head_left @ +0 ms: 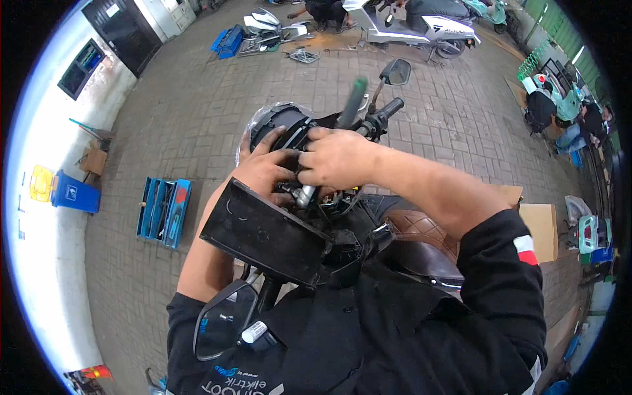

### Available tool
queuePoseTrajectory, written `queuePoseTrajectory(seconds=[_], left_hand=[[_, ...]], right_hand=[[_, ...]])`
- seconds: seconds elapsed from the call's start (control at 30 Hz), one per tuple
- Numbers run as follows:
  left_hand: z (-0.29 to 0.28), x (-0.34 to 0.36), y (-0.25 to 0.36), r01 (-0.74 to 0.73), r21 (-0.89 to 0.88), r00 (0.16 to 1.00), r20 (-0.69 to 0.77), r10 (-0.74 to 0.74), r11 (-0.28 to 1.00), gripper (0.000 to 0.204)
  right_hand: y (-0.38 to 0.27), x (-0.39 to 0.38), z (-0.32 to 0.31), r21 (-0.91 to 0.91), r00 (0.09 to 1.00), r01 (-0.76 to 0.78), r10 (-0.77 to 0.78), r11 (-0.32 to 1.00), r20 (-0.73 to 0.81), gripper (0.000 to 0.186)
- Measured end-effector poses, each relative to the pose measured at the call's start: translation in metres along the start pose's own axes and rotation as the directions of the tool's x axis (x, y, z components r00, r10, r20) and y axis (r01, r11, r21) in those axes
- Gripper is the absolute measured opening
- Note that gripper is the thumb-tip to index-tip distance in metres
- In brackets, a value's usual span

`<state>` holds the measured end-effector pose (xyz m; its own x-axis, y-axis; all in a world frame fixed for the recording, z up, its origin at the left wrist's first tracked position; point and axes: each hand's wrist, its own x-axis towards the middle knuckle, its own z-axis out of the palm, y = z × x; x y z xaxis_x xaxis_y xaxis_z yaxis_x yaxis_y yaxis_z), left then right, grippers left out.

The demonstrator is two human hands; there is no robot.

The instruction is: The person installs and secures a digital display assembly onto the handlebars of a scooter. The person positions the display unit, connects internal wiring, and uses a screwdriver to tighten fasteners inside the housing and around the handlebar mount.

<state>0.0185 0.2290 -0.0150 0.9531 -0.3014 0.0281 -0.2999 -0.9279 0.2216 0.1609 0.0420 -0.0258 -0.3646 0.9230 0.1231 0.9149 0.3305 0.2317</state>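
My left hand (265,168) grips the near edge of a round black housing (280,124), its fingers spread over the rim. Clear plastic film shows around the housing, at the front of a scooter. Close beside it, my right hand (336,157) is closed. A dark, green-ended handle (354,104) sticks out from behind it, blurred, and looks like a screwdriver's. My fingers hide its lower end. Below the hands is a silver metal cylinder (305,196) near some wiring. Nearer to me lies a flat black panel (260,227).
The handlebar grip (394,106) and a mirror (396,72) rise at the far right; another mirror (227,319) is near my left side. A blue toolbox (163,212) stands on the paving to the left. Beyond are a white scooter (421,29) and a crouching person (326,12).
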Motion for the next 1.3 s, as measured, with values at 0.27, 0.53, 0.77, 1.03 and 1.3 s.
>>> queuePoseTrajectory(seconds=[0.27, 0.53, 0.77, 1.03, 1.3], left_hand=[[-0.005, 0.001, 0.001, -0.009, -0.048, 1.000, -0.001, 0.009, 0.999, 0.036], [0.002, -0.005, -0.004, 0.015, -0.063, 0.999, -0.048, -0.018, 0.998, 0.037], [-0.005, -0.002, 0.000, -0.010, -0.058, 1.000, -0.010, 0.010, 0.998, 0.035], [0.000, -0.002, -0.006, 0.023, -0.018, 0.999, 0.028, -0.023, 1.000, 0.041], [0.000, 0.000, -0.005, -0.043, -0.049, 0.999, -0.027, 0.041, 0.998, 0.038]], right_hand=[[-0.003, 0.003, -0.009, 0.096, 0.986, -0.142, 0.132, 0.985, 0.105, 0.029], [0.008, 0.019, -0.023, 0.045, 0.975, 0.001, -0.011, 0.999, 0.220, 0.030], [-0.008, -0.010, 0.016, 0.311, 0.963, -0.268, 0.252, 0.912, 0.093, 0.036], [-0.002, 0.029, -0.027, -0.149, 0.985, 0.047, -0.022, 0.988, 0.169, 0.025], [-0.001, -0.012, 0.025, 0.323, 0.968, -0.249, 0.236, 0.913, 0.081, 0.039]])
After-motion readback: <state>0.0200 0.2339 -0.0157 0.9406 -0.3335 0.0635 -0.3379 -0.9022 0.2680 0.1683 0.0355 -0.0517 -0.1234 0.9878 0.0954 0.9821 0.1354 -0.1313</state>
